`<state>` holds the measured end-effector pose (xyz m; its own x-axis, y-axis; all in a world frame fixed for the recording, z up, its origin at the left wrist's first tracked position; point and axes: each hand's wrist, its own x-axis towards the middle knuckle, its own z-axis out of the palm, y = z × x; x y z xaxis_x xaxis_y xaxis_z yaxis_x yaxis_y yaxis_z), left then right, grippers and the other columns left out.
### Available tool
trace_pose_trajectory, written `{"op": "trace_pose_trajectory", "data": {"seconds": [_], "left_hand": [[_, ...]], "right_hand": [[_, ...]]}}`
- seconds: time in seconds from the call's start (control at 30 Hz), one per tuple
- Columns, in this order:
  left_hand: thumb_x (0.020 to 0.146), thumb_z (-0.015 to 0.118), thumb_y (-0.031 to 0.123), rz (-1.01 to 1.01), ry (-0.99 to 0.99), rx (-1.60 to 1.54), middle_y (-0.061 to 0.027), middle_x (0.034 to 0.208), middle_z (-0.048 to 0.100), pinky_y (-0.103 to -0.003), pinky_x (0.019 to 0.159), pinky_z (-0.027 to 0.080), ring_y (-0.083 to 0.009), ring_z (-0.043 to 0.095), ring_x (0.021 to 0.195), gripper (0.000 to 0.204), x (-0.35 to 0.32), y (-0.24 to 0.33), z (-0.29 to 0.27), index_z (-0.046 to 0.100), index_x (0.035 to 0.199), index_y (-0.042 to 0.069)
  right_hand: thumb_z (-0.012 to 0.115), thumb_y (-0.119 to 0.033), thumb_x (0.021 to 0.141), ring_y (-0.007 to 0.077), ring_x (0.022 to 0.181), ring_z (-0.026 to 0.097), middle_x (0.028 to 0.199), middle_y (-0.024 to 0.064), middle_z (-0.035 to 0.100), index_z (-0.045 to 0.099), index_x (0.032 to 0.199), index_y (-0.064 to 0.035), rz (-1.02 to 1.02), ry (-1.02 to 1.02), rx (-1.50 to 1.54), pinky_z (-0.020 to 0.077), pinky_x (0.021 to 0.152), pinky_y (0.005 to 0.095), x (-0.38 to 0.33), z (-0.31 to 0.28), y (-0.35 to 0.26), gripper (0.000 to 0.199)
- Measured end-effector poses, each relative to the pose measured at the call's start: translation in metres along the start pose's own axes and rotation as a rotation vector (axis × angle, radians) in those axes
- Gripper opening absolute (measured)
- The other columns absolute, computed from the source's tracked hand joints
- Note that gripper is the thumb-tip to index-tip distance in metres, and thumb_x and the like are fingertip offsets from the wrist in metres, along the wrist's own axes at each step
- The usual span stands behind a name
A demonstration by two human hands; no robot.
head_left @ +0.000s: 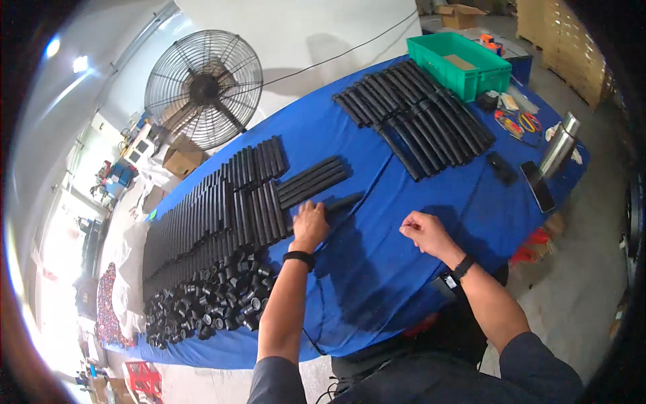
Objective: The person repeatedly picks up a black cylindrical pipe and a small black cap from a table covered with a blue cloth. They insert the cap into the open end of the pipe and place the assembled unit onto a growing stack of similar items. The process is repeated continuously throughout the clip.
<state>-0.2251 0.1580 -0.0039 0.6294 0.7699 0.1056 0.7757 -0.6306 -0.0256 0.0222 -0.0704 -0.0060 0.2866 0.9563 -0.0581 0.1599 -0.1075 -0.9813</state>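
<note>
My left hand [310, 225] rests on a black tube [343, 201] that lies on the blue table cover [377, 269], beside rows of black tubes [249, 202]. A small group of black tubes [313, 180] lies just beyond it. My right hand [424, 232] hovers over the bare blue cover to the right, fingers curled, with nothing visible in it. Both wrists wear black bands.
A heap of short black sleeves [208, 296] lies at the near left. More long black tubes [417, 114] lie at the far right, by a green crate [461, 64], a steel flask [560, 145], a phone [537, 186] and hand tools [518, 124]. A large fan [204, 87] stands behind the table.
</note>
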Motion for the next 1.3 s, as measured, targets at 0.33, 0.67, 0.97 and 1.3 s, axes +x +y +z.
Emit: {"op": "trace_pose_trajectory", "data": {"seconds": [0.33,0.67,0.97,1.3], "left_hand": [[0.073,0.064,0.003,0.449,0.282,-0.473,-0.0138,0.096,0.058,-0.052,0.102,0.046,-0.0354,0.059,0.100,0.024,-0.074,0.076,-0.046,0.064,0.096,0.008],[0.082,0.064,0.002,0.187,0.482,-0.430,-0.0162,0.125,0.063,-0.046,0.100,0.051,-0.0365,0.059,0.117,0.046,-0.160,0.055,-0.072,0.064,0.127,0.009],[0.084,0.071,0.020,-0.518,0.408,-0.124,-0.0136,0.097,0.070,-0.044,0.083,0.054,-0.0335,0.066,0.094,0.028,-0.233,-0.156,-0.102,0.073,0.110,0.008],[0.085,0.073,0.024,-0.448,0.145,0.091,-0.0073,0.106,0.065,-0.045,0.090,0.049,-0.0305,0.057,0.109,0.042,-0.236,-0.149,-0.073,0.069,0.126,0.019]], "right_hand": [[0.063,-0.030,0.100,0.0176,0.077,0.068,0.100,0.0099,0.068,0.056,0.125,-0.0023,0.232,-0.290,0.539,0.0569,0.066,0.0315,-0.008,-0.011,-0.023,0.037],[0.061,-0.015,0.098,0.0134,0.057,0.063,0.077,0.0053,0.061,0.052,0.124,-0.0015,0.271,-0.443,0.455,0.0534,0.047,0.0273,-0.046,0.035,-0.024,0.031],[0.061,-0.019,0.098,0.0129,0.058,0.062,0.076,0.0052,0.060,0.053,0.127,-0.0010,0.257,-0.375,0.627,0.0538,0.049,0.0296,-0.046,0.031,-0.005,0.035],[0.062,-0.020,0.097,0.0130,0.059,0.062,0.077,0.0052,0.060,0.053,0.127,0.0001,0.231,-0.363,0.581,0.0539,0.050,0.0292,-0.048,0.029,-0.008,0.037]]}}
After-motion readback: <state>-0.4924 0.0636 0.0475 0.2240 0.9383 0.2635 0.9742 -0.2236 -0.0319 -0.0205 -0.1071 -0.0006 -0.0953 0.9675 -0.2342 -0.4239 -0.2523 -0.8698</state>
